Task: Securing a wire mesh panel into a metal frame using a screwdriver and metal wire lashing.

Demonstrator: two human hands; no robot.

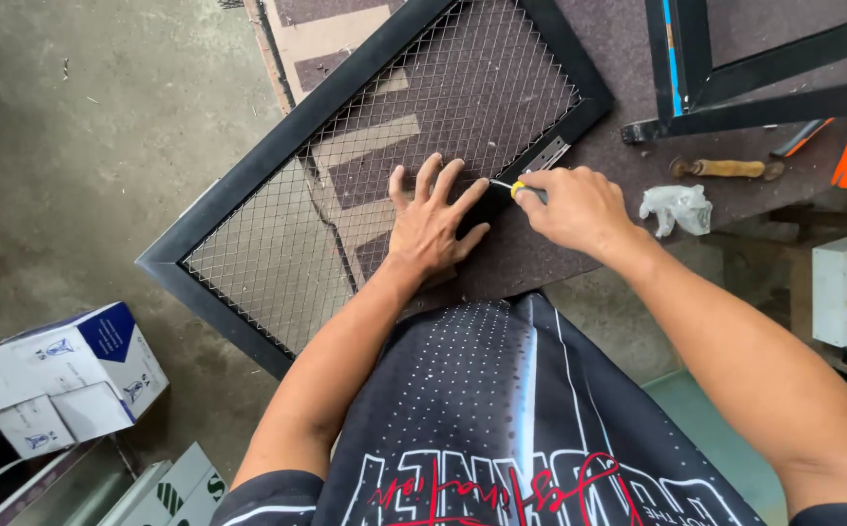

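One black-framed mesh panel (248, 185) lies tilted across the brown worktable (618, 58), near corner hanging past the table edge. Left hand (430, 219) is open, fingers spread flat on the mesh by the frame's near rail; right hand (574, 206) is closed around a yellow-handled screwdriver (514, 187), tip toward the left fingertips, just below the metal hinge (546, 156). Crumpled plastic bag (677, 207) and wooden-handled tool (725, 169) lie right of it.

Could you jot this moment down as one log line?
left hand: flat on mesh frame | right hand: holds yellow-handled screwdriver near hinge
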